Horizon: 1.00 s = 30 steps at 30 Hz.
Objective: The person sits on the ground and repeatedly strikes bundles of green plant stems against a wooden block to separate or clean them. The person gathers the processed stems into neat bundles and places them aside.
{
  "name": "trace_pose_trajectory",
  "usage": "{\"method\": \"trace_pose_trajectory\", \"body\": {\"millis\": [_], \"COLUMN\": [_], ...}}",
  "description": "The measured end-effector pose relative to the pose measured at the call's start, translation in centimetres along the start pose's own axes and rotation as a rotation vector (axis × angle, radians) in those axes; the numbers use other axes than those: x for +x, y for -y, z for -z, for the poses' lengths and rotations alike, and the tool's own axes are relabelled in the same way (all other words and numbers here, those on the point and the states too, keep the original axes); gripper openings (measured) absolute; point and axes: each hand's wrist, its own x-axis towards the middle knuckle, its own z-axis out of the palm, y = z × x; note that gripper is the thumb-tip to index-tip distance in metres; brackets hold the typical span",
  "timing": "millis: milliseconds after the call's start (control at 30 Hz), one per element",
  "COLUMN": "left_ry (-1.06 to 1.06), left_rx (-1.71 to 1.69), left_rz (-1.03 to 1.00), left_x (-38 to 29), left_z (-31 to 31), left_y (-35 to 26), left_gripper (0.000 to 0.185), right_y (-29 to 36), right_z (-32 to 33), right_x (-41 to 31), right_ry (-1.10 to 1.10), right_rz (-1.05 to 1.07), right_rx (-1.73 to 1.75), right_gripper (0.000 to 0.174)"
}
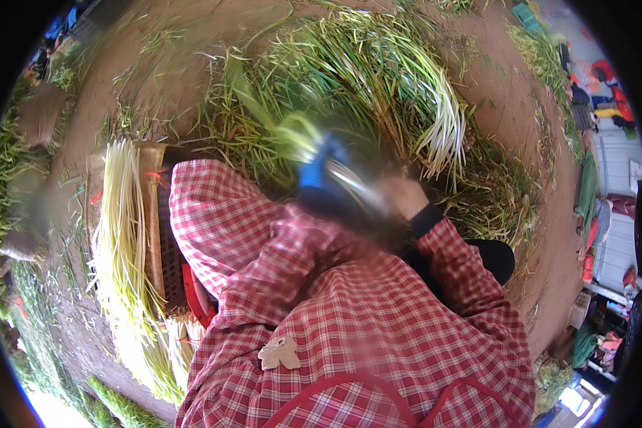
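Long green stalks with white ends, blurred by motion, are in my left hand [321, 171], which wears a blue glove and is closed around them in front of my lap. My bare right hand [404, 197] is close to the white ends of these stalks; blur hides its fingers, so I cannot tell whether it grips them. A large heap of long-leaved green stalks [348, 69] lies on the ground before me, its white ends fanned towards the right. Pale yellow-white stalks [120, 224] lie in a long pile at my left.
Beside my left leg stands a dark perforated plastic crate [172, 257] with brown material over its edge. Bundles tied with red bands [179, 339] lie near it. Loose leaves litter the earthen floor [513, 107]. More greens line the far left, and assorted goods stand along the right.
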Motion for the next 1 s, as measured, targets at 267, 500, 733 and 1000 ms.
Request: {"method": "trace_pose_trajectory", "body": {"millis": [267, 500, 733, 1000], "left_ry": [-0.456, -0.354, -0.427, -0.159], "left_rx": [-0.018, 0.026, 0.131, 0.38], "left_rz": [0.355, 0.187, 0.182, 0.054], "left_x": [-0.3, -0.3, -1.7, -2.0], "left_z": [0.7, 0.7, 0.2, 2.4], "left_y": [0.8, 1.2, 1.5, 3.8], "left_gripper": [0.029, 0.032, 0.028, 0.026], "right_y": [-14.9, -3.0, -2.0, -0.4], "right_z": [-6.2, 0.5, 0.4, -3.5], "right_x": [5.7, -1.4, -0.3, 0.5], "right_ry": [-0.002, -0.488, -0.53, -0.548], "right_rz": [-0.822, -0.4, -0.431, -0.304], "right_rx": [-0.45, -0.246, 0.788, 0.349], "right_gripper": [0.044, 0.036, 0.036, 0.029]}}
